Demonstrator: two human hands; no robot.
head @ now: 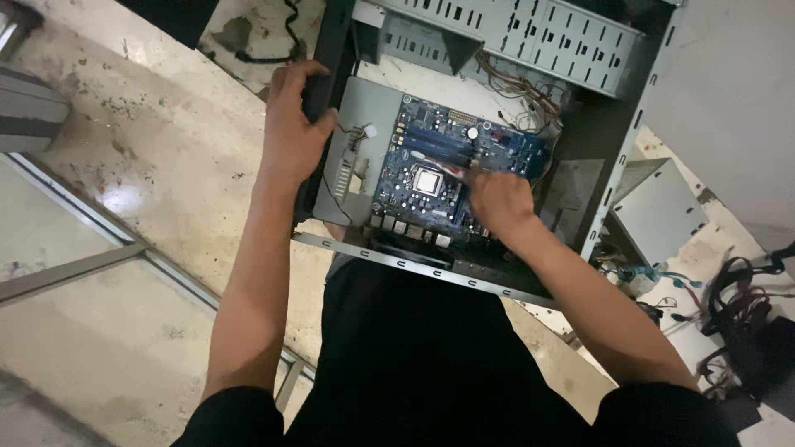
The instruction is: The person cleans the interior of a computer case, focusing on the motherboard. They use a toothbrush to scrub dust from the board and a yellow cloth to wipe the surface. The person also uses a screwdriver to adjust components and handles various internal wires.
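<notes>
Lying flat inside an open computer case (464, 273), on the floor (149, 141): a blue motherboard (431, 165), its long axis running from near-left to far-right, the port edge pointing near, toward the body. Sitting about the middle of the board, a bare silvery processor (427, 180); just beyond it, memory slots (439, 145) running along the same slant.

Resting on the right half of the board, right hand (499, 203), fingers curled and pointing far-left toward the slots, seemingly pinching something thin and reddish at the fingertips, though too blurred to tell what. Clearly the nearer hand to the board, touching it.

Gripping the left wall of the case, left hand (291, 124), fingers wrapped over the dark edge, thumb inside; board lying just to its right, not touched.

Further out: perforated grey drive cage (538, 33) at the far side, bundle of coloured wires (522, 91) beside it, a grey metal panel (658, 211) and tangled cables (737, 314) lying to the right.
</notes>
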